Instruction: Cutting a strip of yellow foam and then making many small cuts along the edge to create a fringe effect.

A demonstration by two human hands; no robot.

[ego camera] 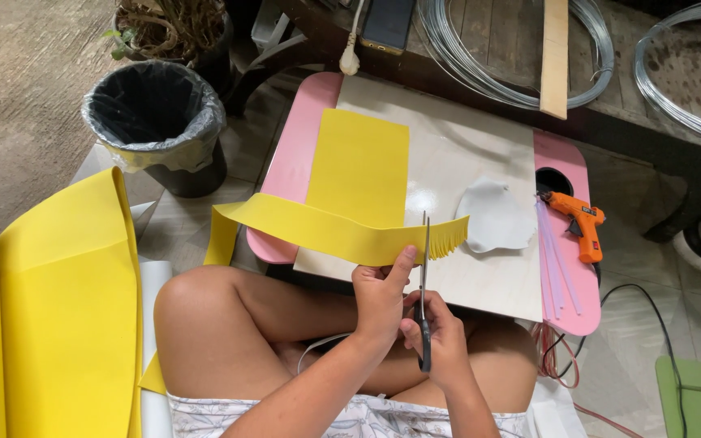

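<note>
My left hand (pixel 380 294) pinches the lower edge of a long yellow foam strip (pixel 318 229) that stretches from the left across the low table. The strip's right end (pixel 448 238) is cut into a fringe of narrow slits. My right hand (pixel 441 345) grips black-handled scissors (pixel 424 280), their blades pointing up into the strip just left of the fringe. A flat yellow sheet (pixel 359 166) lies on the pale board (pixel 480 146) behind the strip.
An orange glue gun (pixel 579 221) and clear glue sticks (pixel 552 259) lie on the pink table's right edge (pixel 565 158), beside a white cut-out (pixel 492 217). A lined black bin (pixel 156 118) stands at left. Large yellow sheets (pixel 66 308) lie on the floor. Wire coils (pixel 513 57) sit beyond.
</note>
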